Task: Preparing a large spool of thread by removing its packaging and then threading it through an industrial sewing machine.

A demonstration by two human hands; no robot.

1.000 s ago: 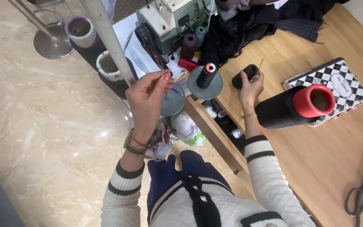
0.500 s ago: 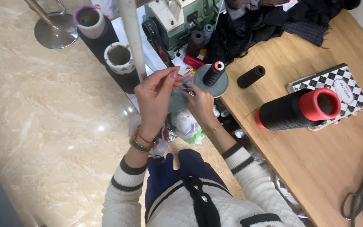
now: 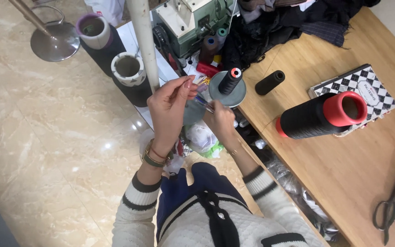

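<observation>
R hand (image 3: 222, 120) left small black spool (image 3: 269, 83) on table, now meets L hand (image 3: 170, 104).

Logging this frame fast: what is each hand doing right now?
Left hand: fingers pinched shut, apparently on thin thread; too fine to confirm.
Right hand: closed on a small slim tool.

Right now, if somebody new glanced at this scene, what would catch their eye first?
Probably the big black thread cone with a red core, lying on its side on the wooden table beside a checkered book. Next, the left hand and right hand meeting at centre, pinching something small near a black spool standing on a grey disc.
</observation>
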